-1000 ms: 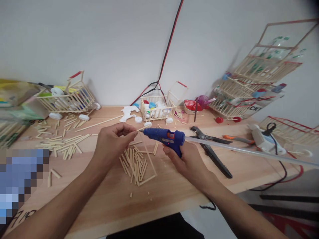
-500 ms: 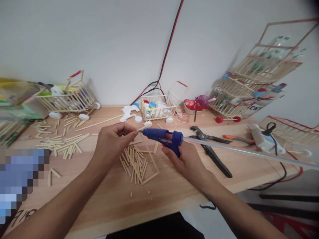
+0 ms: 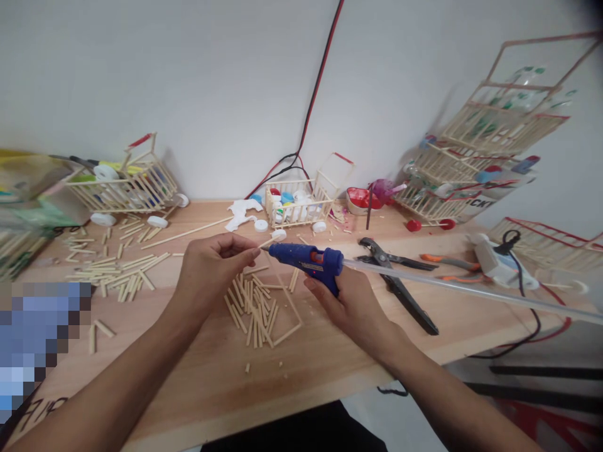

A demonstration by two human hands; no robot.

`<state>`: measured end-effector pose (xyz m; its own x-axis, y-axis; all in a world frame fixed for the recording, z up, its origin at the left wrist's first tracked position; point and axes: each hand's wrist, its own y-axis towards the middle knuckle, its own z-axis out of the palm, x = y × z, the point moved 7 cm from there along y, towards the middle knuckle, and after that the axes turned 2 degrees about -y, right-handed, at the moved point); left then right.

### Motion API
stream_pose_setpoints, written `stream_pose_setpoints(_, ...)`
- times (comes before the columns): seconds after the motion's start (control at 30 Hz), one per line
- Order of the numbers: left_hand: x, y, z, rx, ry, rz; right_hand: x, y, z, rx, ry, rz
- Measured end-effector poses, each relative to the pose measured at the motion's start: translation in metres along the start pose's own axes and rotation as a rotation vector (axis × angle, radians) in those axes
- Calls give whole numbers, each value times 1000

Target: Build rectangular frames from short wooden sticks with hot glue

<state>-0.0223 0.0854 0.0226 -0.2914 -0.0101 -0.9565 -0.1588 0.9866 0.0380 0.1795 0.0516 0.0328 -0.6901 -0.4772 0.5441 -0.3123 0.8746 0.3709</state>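
Observation:
My left hand (image 3: 211,271) pinches a short wooden stick (image 3: 266,242) between thumb and fingertips, above the wooden table (image 3: 330,361). My right hand (image 3: 351,301) grips a blue glue gun (image 3: 308,260). Its nozzle points left and touches the tip of the stick. A long clear glue stick (image 3: 452,287) juts out of the gun's back to the right. Below both hands lie a pile of cut sticks (image 3: 252,307) and a thin rectangular stick frame (image 3: 287,300) flat on the table.
Black cutters (image 3: 398,282) and orange-handled pliers (image 3: 445,260) lie right of my hand. Small stick carts (image 3: 294,201) with bottle caps stand by the wall, another cart (image 3: 125,182) at left, stacked carts (image 3: 485,150) at right. Loose sticks (image 3: 113,267) litter the left side. Cables run behind.
Both hands and the glue gun have shifted very slightly left; the nozzle stays at the stick's tip.

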Motion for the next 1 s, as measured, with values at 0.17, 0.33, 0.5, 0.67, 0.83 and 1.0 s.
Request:
stream_pose_setpoints(0.17, 2, 2, 0, 12, -21, 8, -3, -1, 1, 12, -6, 18)
stream_pose_setpoints(0.33, 0, 0, 0, 5, -15, -10, -2, -1, 0, -1, -3, -12)
stream_pose_setpoints(0.5, 0, -2, 1, 11, -29, -13, -4, -1, 1, 3, -16, 1)
stream_pose_setpoints(0.67, 1, -1, 1, 14, -38, -13, -4, -1, 3, 2, -17, -6)
stream_pose_setpoints(0.83, 3, 0, 1, 22, -43, -20, -5, -1, 3, -4, -23, 5)
stream_pose_setpoints(1.0, 3, 0, 2, 26, -43, -19, -5, -1, 3, -1, -13, 13)
